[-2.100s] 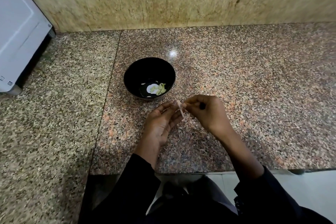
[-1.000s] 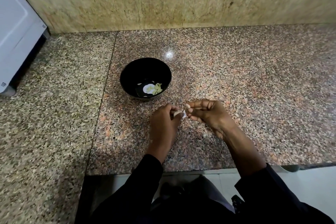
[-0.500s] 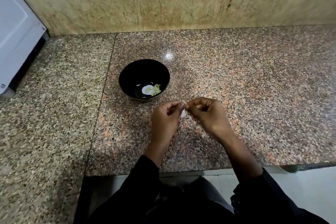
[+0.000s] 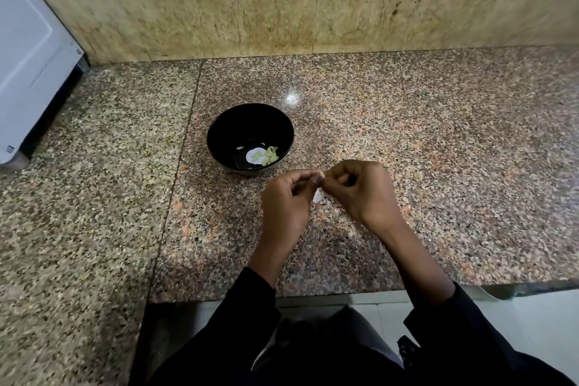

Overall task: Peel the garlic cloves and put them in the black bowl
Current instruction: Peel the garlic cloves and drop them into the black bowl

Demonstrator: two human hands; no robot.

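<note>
Two hands meet above the table [image 4: 438,141], fingertip to fingertip, just in front of the bowl [image 4: 250,122]. The left hand [image 4: 286,200] has its fingers curled, thumb and forefinger pinched on the clove [image 4: 317,195]. The right hand [image 4: 363,189] is likewise curled, its thumb and forefinger pinched at the top of the same clove, at the point where the two hands touch. Whether the right hand grips skin or flesh cannot be told at this size.

The clove shows only as a small pale sliver hanging below the pinch, in the gap between the hands. Its long axis appears to run roughly top to bottom in the head view, tilted slightly; most of it is hidden by the fingers.

The bowl stands on the table beyond the hands and to their left, near but apart from them. It holds a few pale, yellowish pieces at its bottom beside a bright reflection. The left hand is the nearer of the two to the bowl.

Judgement: peeling is in progress and this clove is not yet clean. The coming move turns on this relation: the bowl lies forward and left of the pinch, so a short reach by the left hand would carry the clove over the near rim.
</note>
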